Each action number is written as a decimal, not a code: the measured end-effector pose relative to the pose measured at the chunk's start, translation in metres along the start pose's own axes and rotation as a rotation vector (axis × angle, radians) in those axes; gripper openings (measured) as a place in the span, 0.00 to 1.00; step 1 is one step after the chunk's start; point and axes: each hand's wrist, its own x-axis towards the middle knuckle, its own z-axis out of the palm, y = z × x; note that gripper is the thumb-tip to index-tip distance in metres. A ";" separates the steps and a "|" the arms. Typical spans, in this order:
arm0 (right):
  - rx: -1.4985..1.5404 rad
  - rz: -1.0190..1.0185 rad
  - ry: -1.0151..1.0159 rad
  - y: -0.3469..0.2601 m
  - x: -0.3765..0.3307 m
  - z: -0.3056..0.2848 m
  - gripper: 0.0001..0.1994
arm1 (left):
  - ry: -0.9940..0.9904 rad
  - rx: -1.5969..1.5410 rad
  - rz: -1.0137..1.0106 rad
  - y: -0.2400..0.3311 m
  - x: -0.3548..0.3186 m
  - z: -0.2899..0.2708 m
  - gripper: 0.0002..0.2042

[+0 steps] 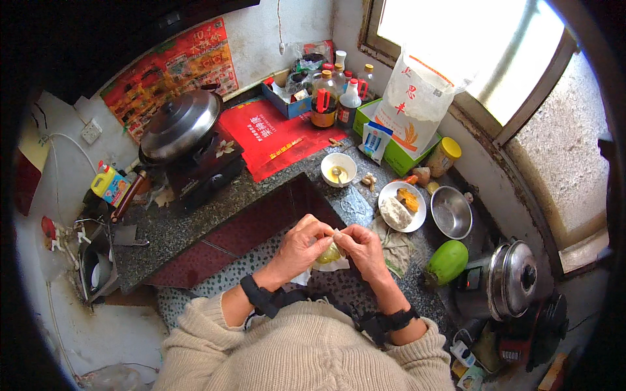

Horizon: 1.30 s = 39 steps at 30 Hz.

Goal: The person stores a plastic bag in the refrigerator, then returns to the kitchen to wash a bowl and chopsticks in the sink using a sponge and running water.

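My left hand (304,242) and my right hand (365,253) meet in front of my body, thumbs and fingertips pinched together. Between them hangs a small clear plastic bag (330,255) with something yellow-green in it. Both hands grip its top edge; the fingers partly cover it. Just beyond them on the counter stands a white bowl (330,160) holding a little yellow liquid and a spoon. To the right of that, a white plate (412,220) bears white powder and an orange-yellow piece of food. A crumpled cloth (393,246) lies near my right hand.
A metal bowl (451,212), a green papaya-like fruit (447,262) and a lidded metal pot (515,280) line the right side. A lidded wok (182,127) sits on the stove at left. Sauce bottles (324,101) and a large white sack (417,98) stand behind.
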 end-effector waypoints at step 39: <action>-0.183 0.091 -0.150 -0.001 -0.005 -0.015 0.12 | -0.390 0.095 0.276 0.011 0.004 -0.011 0.05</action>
